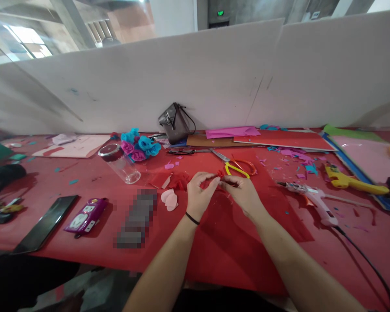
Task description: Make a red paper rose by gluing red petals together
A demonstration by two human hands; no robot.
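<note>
Between the fingertips of both hands is a small piece of red paper (220,173). My left hand (199,190) pinches it from the left, with a dark band round the wrist. My right hand (242,190) pinches it from the right. More crumpled red paper (181,183) lies just beyond my left hand, beside pale pink paper petals (170,199). Behind my right hand are scissors (235,168) with yellow and red handles. Under the hands a dark red sheet (234,242) covers part of the red table.
A clear jar (121,164) stands near blue and pink paper flowers (139,146). Glue guns, one pink (316,201) and one yellow (351,181), lie right. A purple power socket (87,216) and a dark phone (48,223) lie left. A dark bag (175,123) leans on the partition.
</note>
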